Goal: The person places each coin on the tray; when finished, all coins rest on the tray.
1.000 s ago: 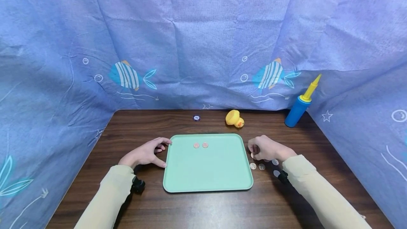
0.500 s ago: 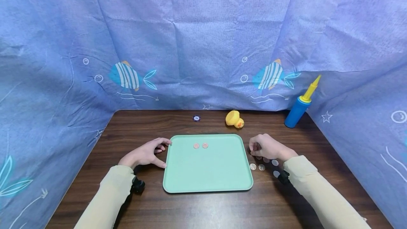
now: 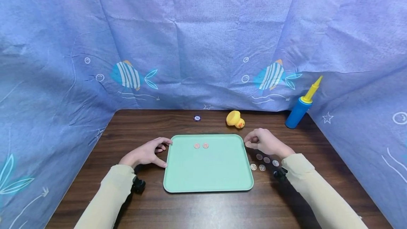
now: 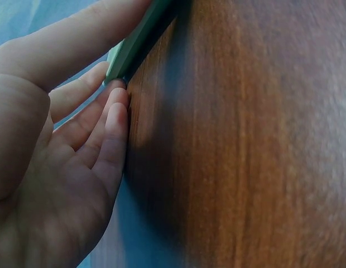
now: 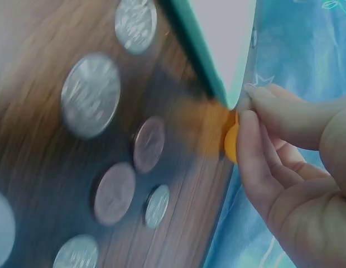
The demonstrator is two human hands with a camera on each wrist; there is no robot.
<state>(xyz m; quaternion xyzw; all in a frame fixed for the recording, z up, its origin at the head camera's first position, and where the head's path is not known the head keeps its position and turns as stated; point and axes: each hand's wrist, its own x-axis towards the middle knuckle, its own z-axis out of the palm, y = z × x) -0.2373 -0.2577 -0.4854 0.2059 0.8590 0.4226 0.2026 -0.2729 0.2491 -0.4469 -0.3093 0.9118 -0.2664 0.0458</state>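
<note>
Two copper coins (image 3: 201, 146) lie side by side near the far edge of a mint-green tray (image 3: 206, 172). My left hand (image 3: 147, 154) rests at the tray's left edge, thumb and fingers spread and touching the rim. Between thumb and fingers, my right hand (image 3: 264, 141) pinches a copper coin (image 3: 248, 144), just above the tray's right rim; in the right wrist view the fingers mostly hide it. On the table beneath that hand lie several loose coins: copper ones (image 5: 115, 194) and silver ones (image 5: 91, 96).
A yellow rubber duck (image 3: 234, 118) lies tipped over behind the tray, with a dark poker chip (image 3: 197, 118) to its left. At the back right stands a blue and yellow hand pump (image 3: 299, 110). A fish-patterned blue cloth (image 3: 203, 45) encloses the table's back and sides.
My right hand has picked up a copper coin from the table and carried it up and left to the tray's right rim. The left hand stays in place.
</note>
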